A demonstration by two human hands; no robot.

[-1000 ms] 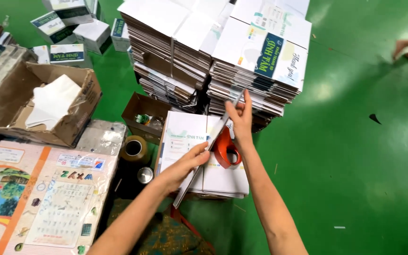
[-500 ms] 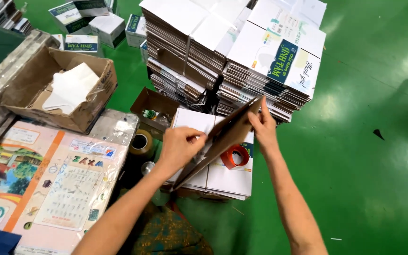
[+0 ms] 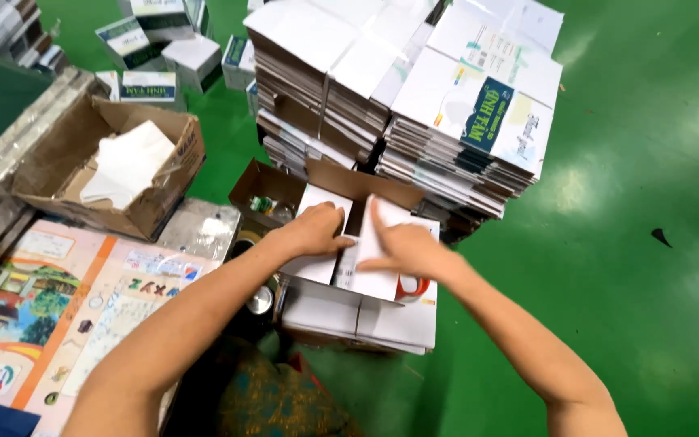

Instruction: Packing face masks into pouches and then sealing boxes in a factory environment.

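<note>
White carton [image 3: 366, 267] | both hands pressing flaps | orange tape dispenser [image 3: 411, 287] half hidden

Glossy green floor [image 3: 641, 162] crowded with cardboard on its left half.

A tall stack of flattened white cartons [image 3: 414, 105] stood on the floor at the top centre; a lower pile of flat white cartons [image 3: 366, 320] lay just in front of it; a small open brown box [image 3: 269, 188] sat between the two, to the left; a larger open brown box [image 3: 107, 174] holding white sheets rested further left; several folded white-and-green boxes [image 3: 163, 48] were scattered behind it near the top edge; a colourful printed board [image 3: 58, 316] lay flat at lower left; a small dark scrap [image 3: 662, 237] lay alone, well apart, on the right.
</note>
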